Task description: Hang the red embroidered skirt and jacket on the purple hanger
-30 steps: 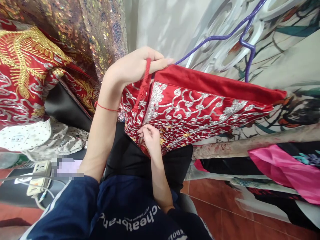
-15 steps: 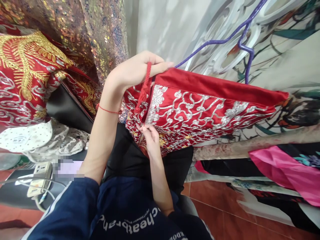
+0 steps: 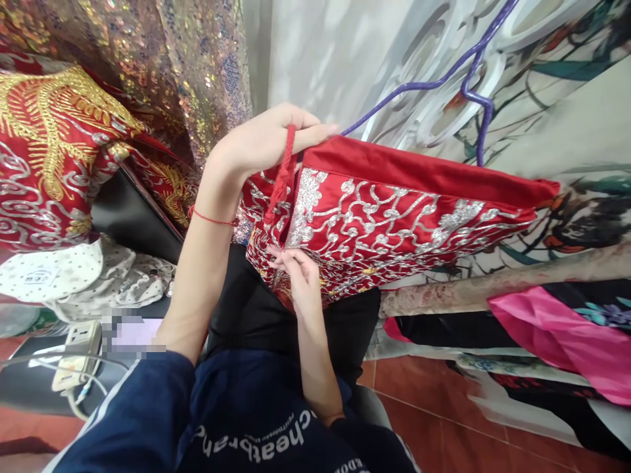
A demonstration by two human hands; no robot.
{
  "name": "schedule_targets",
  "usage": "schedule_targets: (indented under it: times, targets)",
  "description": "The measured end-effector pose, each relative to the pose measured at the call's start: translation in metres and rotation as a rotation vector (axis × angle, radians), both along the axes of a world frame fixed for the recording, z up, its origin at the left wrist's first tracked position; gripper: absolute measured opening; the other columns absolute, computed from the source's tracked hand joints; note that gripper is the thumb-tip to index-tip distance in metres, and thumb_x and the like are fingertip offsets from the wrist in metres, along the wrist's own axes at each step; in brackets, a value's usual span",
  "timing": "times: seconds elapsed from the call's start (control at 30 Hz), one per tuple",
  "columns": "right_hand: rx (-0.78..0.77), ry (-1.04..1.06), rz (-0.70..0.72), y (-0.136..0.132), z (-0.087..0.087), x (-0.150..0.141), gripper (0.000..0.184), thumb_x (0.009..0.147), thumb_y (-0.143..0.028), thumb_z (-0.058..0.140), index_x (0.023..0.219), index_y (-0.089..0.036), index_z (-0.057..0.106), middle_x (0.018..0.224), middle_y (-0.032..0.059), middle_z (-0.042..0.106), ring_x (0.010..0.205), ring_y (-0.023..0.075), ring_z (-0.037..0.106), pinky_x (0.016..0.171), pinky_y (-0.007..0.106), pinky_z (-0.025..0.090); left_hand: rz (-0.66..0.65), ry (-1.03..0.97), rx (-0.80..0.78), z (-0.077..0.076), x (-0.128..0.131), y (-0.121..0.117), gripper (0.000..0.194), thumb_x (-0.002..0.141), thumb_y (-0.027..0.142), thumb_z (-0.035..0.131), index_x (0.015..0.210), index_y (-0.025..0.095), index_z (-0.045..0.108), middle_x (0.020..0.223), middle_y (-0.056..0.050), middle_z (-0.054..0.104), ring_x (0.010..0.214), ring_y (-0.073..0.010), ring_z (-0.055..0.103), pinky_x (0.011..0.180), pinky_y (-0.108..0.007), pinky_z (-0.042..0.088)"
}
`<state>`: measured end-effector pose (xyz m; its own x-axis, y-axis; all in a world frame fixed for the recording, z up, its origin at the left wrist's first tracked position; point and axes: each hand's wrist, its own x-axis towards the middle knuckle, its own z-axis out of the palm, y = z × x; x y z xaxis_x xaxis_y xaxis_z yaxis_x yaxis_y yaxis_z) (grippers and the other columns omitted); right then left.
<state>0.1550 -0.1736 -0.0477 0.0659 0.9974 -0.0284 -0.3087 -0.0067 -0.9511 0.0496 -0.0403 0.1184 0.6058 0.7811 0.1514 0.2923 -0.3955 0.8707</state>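
A red garment [image 3: 389,217] with silver and gold embroidery hangs from a purple hanger [image 3: 434,79] in front of me. My left hand [image 3: 266,141] is raised and closed on its top left corner, with a red braided cord [image 3: 284,172] looped over the fingers. My right hand [image 3: 300,279] is lower, its fingers pinched against the embroidered front near the left edge. What the right fingers pinch is too small to make out. Both forearms are bare below dark blue sleeves.
Another red and gold embroidered cloth [image 3: 49,151] and sequined fabric [image 3: 187,59] lie at the left. A white power strip [image 3: 76,355] with cables sits at lower left. Pink fabric [image 3: 557,335] and printed cloths lie at the right on a red tiled floor [image 3: 428,420].
My right hand has crept slightly up the embroidered front. The left hand and the garment have sunk a little in view. The grips are unchanged.
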Motion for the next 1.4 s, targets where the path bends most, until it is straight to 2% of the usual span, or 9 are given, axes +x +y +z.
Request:
schedule_targets:
  times: [0.13, 0.27, 0.4, 0.53, 0.63, 0.77, 1.1, 1.3, 1.4]
  targets:
    - [-0.004, 0.052, 0.021, 0.000, -0.002, -0.001, 0.037, 0.082, -0.055, 0.071, 0.071, -0.021, 0.061, 0.081, 0.0032, 0.067, 0.115, 0.0292, 0.071, 0.087, 0.037, 0.065, 0.004, -0.014, -0.008, 0.000, 0.001, -0.001, 0.044, 0.100, 0.040, 0.052, 0.066, 0.011, 0.050, 0.059, 0.008, 0.033, 0.060, -0.0010, 0.024, 0.058, -0.022, 0.019]
    - [0.022, 0.026, -0.038, -0.001, -0.006, -0.002, 0.034, 0.082, -0.055, 0.071, 0.079, -0.021, 0.064, 0.084, 0.0030, 0.069, 0.100, 0.0230, 0.074, 0.094, 0.038, 0.062, -0.021, -0.033, -0.007, 0.001, 0.001, -0.002, 0.044, 0.101, 0.038, 0.050, 0.065, 0.013, 0.046, 0.058, 0.008, 0.031, 0.059, -0.0005, 0.024, 0.056, -0.021, 0.019]
    - [0.045, -0.182, -0.044, -0.006, 0.000, 0.001, 0.027, 0.088, -0.049, 0.063, 0.083, -0.022, 0.065, 0.087, 0.0034, 0.070, 0.080, 0.0167, 0.071, 0.069, 0.028, 0.061, -0.030, -0.043, -0.014, 0.001, 0.000, -0.001, 0.043, 0.101, 0.036, 0.051, 0.066, 0.012, 0.049, 0.058, 0.008, 0.033, 0.058, -0.0008, 0.024, 0.055, -0.020, 0.019]
    - [0.072, -0.435, -0.082, -0.009, 0.013, 0.003, 0.021, 0.089, -0.032, 0.055, 0.072, -0.022, 0.058, 0.061, -0.0027, 0.059, 0.054, 0.0110, 0.057, 0.053, 0.023, 0.045, -0.006, -0.034, 0.008, 0.000, 0.000, 0.001, 0.044, 0.101, 0.038, 0.052, 0.063, 0.014, 0.049, 0.055, 0.008, 0.030, 0.052, -0.0025, 0.022, 0.049, -0.023, 0.016]
    - [0.035, -0.288, -0.055, -0.005, 0.015, 0.000, 0.021, 0.087, -0.031, 0.052, 0.069, -0.022, 0.058, 0.060, -0.0017, 0.065, 0.056, 0.0127, 0.061, 0.056, 0.024, 0.045, -0.011, -0.047, 0.014, -0.001, 0.000, 0.001, 0.043, 0.100, 0.037, 0.053, 0.062, 0.016, 0.049, 0.055, 0.008, 0.029, 0.051, -0.0041, 0.022, 0.048, -0.025, 0.018]
    - [0.038, -0.099, -0.056, 0.002, 0.011, -0.004, 0.025, 0.086, -0.035, 0.053, 0.066, -0.021, 0.059, 0.081, 0.0054, 0.076, 0.080, 0.0193, 0.074, 0.066, 0.027, 0.053, -0.038, -0.062, 0.019, -0.001, 0.000, 0.000, 0.044, 0.100, 0.037, 0.053, 0.061, 0.017, 0.047, 0.053, 0.008, 0.029, 0.050, -0.0047, 0.022, 0.047, -0.025, 0.019]
    - [0.101, -0.162, -0.195, 0.003, 0.003, -0.008, 0.025, 0.085, -0.048, 0.063, 0.088, -0.023, 0.065, 0.090, 0.0049, 0.074, 0.090, 0.0202, 0.070, 0.086, 0.034, 0.058, -0.040, -0.084, -0.003, -0.004, 0.001, 0.000, 0.043, 0.098, 0.038, 0.053, 0.061, 0.017, 0.046, 0.057, 0.007, 0.029, 0.052, -0.0047, 0.024, 0.049, -0.024, 0.021]
    - [0.029, -0.275, -0.083, -0.001, 0.011, -0.004, 0.020, 0.089, -0.036, 0.057, 0.075, -0.022, 0.063, 0.067, -0.0019, 0.064, 0.056, 0.0113, 0.055, 0.057, 0.025, 0.047, -0.026, -0.057, 0.017, -0.001, 0.000, 0.001, 0.043, 0.099, 0.036, 0.053, 0.062, 0.016, 0.049, 0.054, 0.008, 0.029, 0.050, -0.0038, 0.022, 0.047, -0.024, 0.019]
    - [0.028, -0.185, -0.080, 0.001, 0.015, -0.005, 0.024, 0.088, -0.036, 0.054, 0.068, -0.022, 0.058, 0.063, -0.0025, 0.059, 0.055, 0.0112, 0.051, 0.056, 0.025, 0.044, -0.020, -0.045, 0.027, 0.001, 0.001, -0.001, 0.044, 0.101, 0.034, 0.051, 0.060, 0.017, 0.046, 0.052, 0.008, 0.029, 0.048, -0.0032, 0.022, 0.046, -0.025, 0.018]
